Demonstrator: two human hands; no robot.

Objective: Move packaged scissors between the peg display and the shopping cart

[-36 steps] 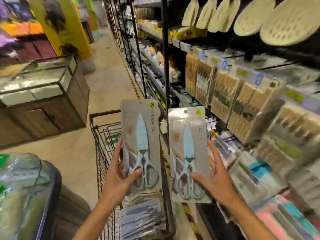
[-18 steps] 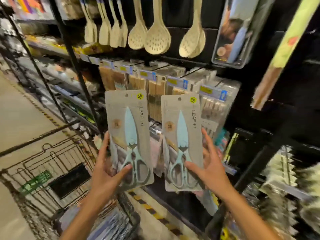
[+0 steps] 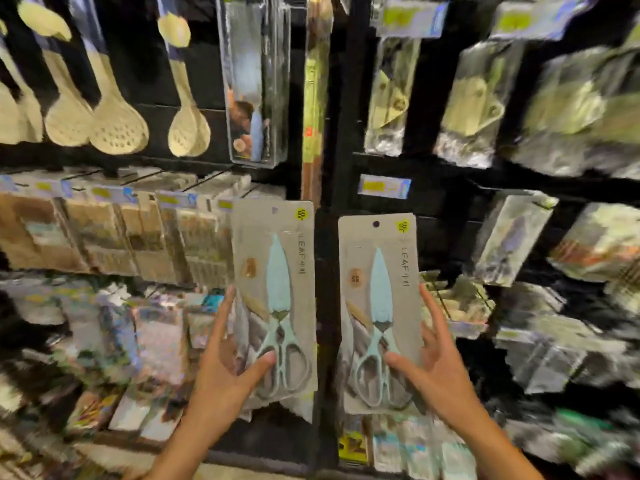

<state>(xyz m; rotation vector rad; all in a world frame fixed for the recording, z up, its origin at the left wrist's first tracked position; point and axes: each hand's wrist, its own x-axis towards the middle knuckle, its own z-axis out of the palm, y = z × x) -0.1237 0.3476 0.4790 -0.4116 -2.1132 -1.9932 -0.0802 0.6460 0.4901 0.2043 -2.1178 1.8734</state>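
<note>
I hold two packs of pale-blue kitchen scissors on grey cards upright in front of a black peg display. My left hand (image 3: 225, 368) grips the left scissors pack (image 3: 273, 271) by its lower edge, thumb across the handles. My right hand (image 3: 433, 368) grips the right scissors pack (image 3: 379, 282) the same way. Between the two packs runs the black upright post (image 3: 341, 133) of the display. A peg with a yellow price tag (image 3: 383, 187) juts out just above the right pack. The shopping cart is out of view.
Cream slotted spoons (image 3: 117, 129) hang at the upper left above rows of boxed goods (image 3: 114, 237). Bagged items (image 3: 471, 105) fill the pegs to the right. A clear box (image 3: 256, 81) hangs left of the post. Much of the view is blurred.
My view has swung right from the cart and aisle to face the peg display. Both hands keep the same grip, and the packs now straddle the black post, farther apart.
</note>
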